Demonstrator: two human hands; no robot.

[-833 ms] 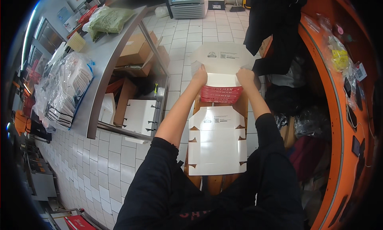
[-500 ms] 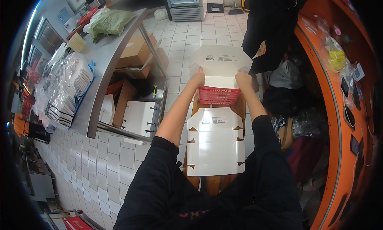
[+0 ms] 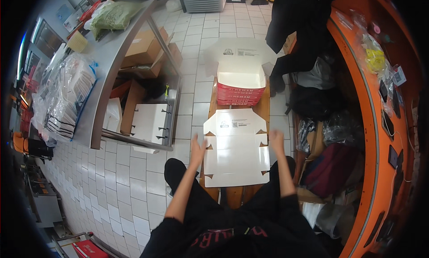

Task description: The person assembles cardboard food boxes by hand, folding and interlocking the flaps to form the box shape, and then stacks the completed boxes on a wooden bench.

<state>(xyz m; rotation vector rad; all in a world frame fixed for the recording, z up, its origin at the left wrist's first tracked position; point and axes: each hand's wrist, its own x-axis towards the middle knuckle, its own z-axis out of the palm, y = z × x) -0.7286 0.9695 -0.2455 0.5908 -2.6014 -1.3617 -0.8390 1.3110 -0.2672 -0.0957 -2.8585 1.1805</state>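
Left hand (image 3: 197,147): open, fingers spread, gripping nothing, raised just beside the left edge of the flat white box blank (image 3: 235,147); contact with the cardboard not clear from this view.

Right hand (image 3: 276,140): open likewise, empty, held at the blank's upper right corner, just beside it.

Flat white box blank: unfolded die-cut cardboard, notched along both sides, lying on a narrow wooden bench (image 3: 234,196) directly ahead, between the two hands.

Folded box (image 3: 241,81): white inside, red outside, lid standing open toward the far end, seated on top of a stack of red boxes (image 3: 239,96) at the bench's far end (well apart from both hands).

Steel counter (image 3: 107,63), left: bagged bundles of flat white packaging (image 3: 67,99) on top, also a clear bag of green leaves (image 3: 114,14).

Lower shelf under the counter: brown cartons (image 3: 143,50) and further flat white blanks (image 3: 149,123).

Orange curved counter (image 3: 373,124), right: small packets and dark devices laid along it.

Floor: white tiles (image 3: 134,182); dark bags and a maroon bag (image 3: 333,168) bunched between bench and orange counter.

Another person's dark trouser legs (image 3: 297,21) at the far end, near the folded box.
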